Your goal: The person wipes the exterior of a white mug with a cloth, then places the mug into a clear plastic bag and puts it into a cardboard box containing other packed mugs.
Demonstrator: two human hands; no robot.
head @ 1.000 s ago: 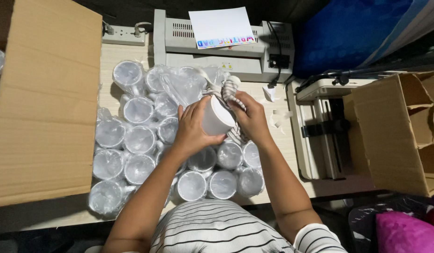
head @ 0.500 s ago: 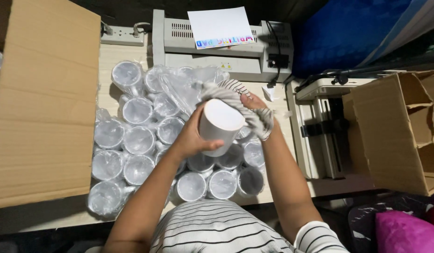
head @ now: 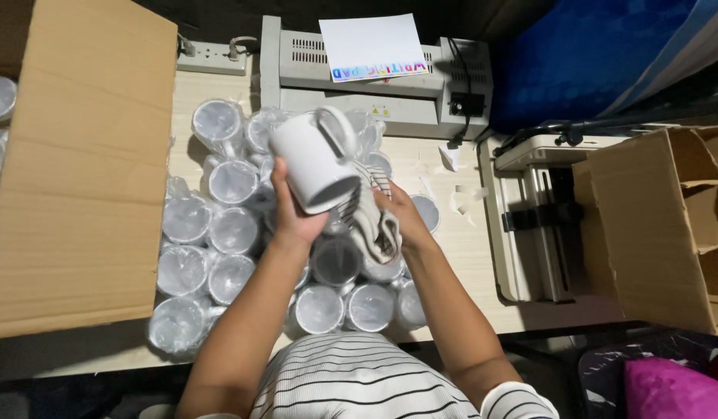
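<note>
While your left hand (head: pixel 297 213) grips the white mug (head: pixel 316 159) above the wrapped mugs (head: pixel 211 233), your right hand (head: pixel 397 217) clutches the striped cloth (head: pixel 370 217); wiping looks underway, so keep the mug steady.

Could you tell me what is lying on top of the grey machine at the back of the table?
A white pad of paper with a coloured strip along its near edge lies on the grey machine. The part of the machine's top beneath it is covered.
</note>
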